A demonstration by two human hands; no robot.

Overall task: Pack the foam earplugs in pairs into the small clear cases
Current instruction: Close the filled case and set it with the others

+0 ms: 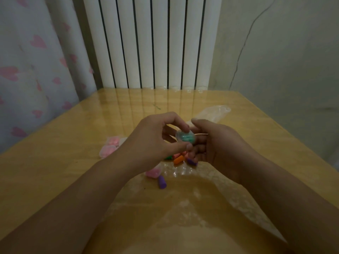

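A small clear case [185, 137] with green earplugs inside is held above the table between both hands. My left hand [157, 138] pinches it with thumb below and forefinger on top. My right hand [214, 143] supports it from the right with curled fingers. Beneath the hands lie loose earplugs: an orange one [178, 159], a purple one [191, 161], and another purple one [162, 182] nearer to me. Clear cases holding pink earplugs [110, 145] sit to the left, and one more pink-filled case [153, 173] lies under my left wrist.
The yellow wooden table [73, 171] has a glossy top. A clear plastic bag [212, 112] lies behind my right hand. A white radiator [150, 43] stands behind the table, with a heart-patterned curtain [36, 61] at the left.
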